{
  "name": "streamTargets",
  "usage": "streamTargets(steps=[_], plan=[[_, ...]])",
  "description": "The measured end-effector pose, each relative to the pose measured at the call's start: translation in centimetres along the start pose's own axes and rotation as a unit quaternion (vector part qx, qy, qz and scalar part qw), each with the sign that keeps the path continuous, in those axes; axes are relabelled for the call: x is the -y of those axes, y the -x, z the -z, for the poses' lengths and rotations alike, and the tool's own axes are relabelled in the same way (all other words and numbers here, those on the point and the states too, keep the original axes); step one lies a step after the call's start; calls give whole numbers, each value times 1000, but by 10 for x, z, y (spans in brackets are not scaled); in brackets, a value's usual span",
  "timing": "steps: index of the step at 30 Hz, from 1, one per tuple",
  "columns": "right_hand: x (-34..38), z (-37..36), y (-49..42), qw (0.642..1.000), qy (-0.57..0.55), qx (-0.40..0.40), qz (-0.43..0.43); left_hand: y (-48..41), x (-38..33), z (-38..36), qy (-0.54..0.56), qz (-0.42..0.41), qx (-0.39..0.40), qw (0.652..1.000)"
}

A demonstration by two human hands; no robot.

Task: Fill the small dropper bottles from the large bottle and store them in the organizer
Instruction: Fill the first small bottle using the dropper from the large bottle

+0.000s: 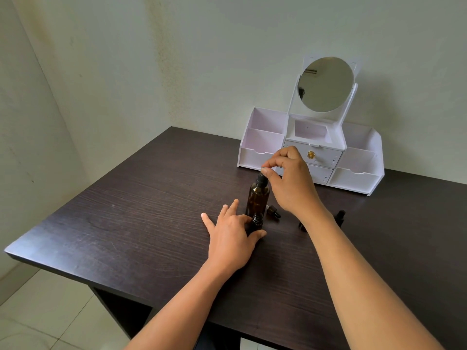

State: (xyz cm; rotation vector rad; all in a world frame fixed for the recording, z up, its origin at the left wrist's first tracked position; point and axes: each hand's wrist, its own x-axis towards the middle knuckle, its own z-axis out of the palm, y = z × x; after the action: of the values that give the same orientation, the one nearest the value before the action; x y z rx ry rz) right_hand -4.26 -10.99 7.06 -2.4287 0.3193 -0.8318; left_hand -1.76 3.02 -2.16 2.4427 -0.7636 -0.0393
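Large amber bottle (257, 198) is stood upright on the tabletop (126, 210); its black cap (262, 178) is pinched by the right hand (290, 183). Small uncapped dropper bottle (255, 222), just in front, is gripped between thumb and forefinger of the left hand (231, 238). White organizer (358, 173) is set behind.

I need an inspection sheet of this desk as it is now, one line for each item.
Surface: dark wooden desk.
Job's things: large amber bottle upright; small open bottle in front of it; loose dropper cap lying beside; capped small bottle farther right; white organizer at the back, no bottles seen inside.
Clutter: nothing seen.
Hands: left hand grips the small open bottle; right hand pinches the large bottle's dropper top.
Cables: nothing seen.
Surroundings: pale wall, tiled floor, round mirror on the organizer.
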Motion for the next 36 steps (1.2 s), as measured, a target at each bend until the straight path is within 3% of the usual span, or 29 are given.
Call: streamTargets(steps=[15, 26, 36], plan=[[-5, -5, 5, 999, -21, 24, -24, 0, 0, 0, 0, 3, -2, 1000], [15, 25, -4, 981, -160, -111, 11, 0, 0, 0, 5, 6, -2, 1000], [25, 48, 15, 966, -206, -156, 18, 0, 0, -1, 4, 6, -4, 1000]])
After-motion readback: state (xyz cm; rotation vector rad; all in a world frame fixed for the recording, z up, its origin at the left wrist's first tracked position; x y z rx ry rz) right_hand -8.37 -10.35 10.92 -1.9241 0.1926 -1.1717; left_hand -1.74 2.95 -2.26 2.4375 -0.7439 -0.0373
